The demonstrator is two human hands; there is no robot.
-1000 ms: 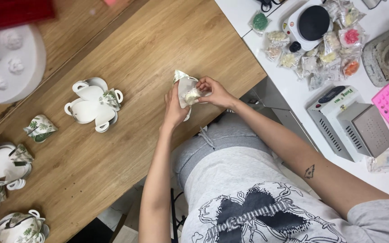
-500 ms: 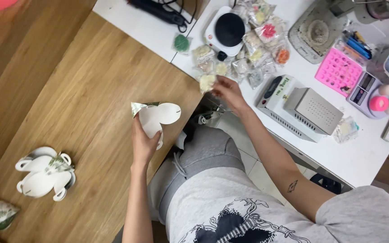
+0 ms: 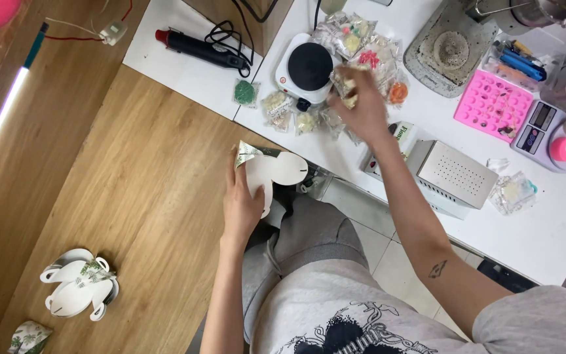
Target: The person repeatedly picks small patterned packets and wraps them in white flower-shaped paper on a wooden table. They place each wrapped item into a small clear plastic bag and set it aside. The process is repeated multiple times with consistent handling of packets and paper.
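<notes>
Spanning wooden table (image 3: 132, 196) and white counter (image 3: 545, 223), hands work.

A white card cutout (image 3: 275, 176) with a green leaf-patterned corner is being shown against a brown wood-grain worktop (image 3: 132, 196). A pink mould (image 3: 492, 105), a white-and-black hotplate (image 3: 308, 69) and grey shorts (image 3: 309, 242) are being displayed.
</notes>
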